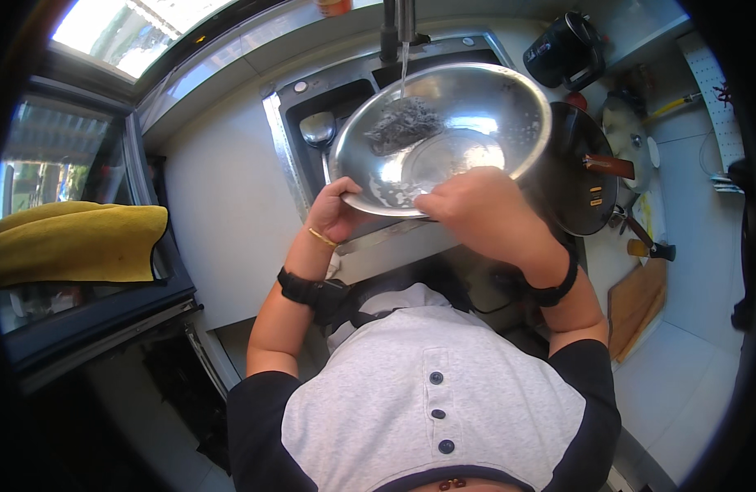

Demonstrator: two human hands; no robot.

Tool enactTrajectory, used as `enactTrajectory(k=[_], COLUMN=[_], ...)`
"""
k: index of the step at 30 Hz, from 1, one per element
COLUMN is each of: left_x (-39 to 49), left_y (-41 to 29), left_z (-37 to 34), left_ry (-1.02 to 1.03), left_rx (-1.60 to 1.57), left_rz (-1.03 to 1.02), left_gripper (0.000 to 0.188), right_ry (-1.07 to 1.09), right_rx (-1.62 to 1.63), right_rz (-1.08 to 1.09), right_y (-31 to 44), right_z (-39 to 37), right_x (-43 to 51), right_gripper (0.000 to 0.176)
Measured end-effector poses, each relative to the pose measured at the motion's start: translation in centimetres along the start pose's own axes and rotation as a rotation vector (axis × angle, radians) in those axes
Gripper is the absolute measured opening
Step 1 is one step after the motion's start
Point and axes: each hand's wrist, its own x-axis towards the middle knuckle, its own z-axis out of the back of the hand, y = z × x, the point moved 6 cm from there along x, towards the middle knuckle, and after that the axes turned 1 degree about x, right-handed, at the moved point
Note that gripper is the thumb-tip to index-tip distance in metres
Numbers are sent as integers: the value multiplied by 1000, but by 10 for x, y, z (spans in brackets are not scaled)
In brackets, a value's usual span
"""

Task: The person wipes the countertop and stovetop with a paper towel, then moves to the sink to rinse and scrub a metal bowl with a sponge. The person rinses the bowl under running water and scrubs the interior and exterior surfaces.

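A wide stainless-steel basin (476,98) is held tilted over the sink (347,98), under water running from a metal faucet (406,21). The stream lands on the basin's far left inner wall, where the surface ripples. My left hand (335,212) grips the near left rim, thumb on top. At the near rim, my right hand (470,212) has its fingers curled down at the inner wall; whether they hold something small is hidden. A metal ladle or spatula (318,129) lies in the sink's left bowl, its handle partly behind the basin.
Right of the basin stand a dark pan or lid with a brown handle (584,166), a glass lid (627,141) and a black electric kettle (562,52). A wooden cutting board (636,307) lies farther right. A yellow towel (82,243) hangs over the open window frame at left.
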Motion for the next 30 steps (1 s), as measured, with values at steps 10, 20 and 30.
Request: enactTrajectory(k=[10,20,30], left_x=[9,-7,-38], left_y=[9,8,-63], left_z=[-10,-23,5], left_ry=[57,41,-183], left_rx=[-17,12,344], left_rz=[34,7,-483], left_gripper=[39,27,40], right_ry=[-16,-18,-409], right_rx=[5,44,347], right_rz=[-33,-129,27], right_y=[6,-1,-21], right_z=[16,13,-75], right_x=[-13,-27,-6], right_gripper=[9,5,10])
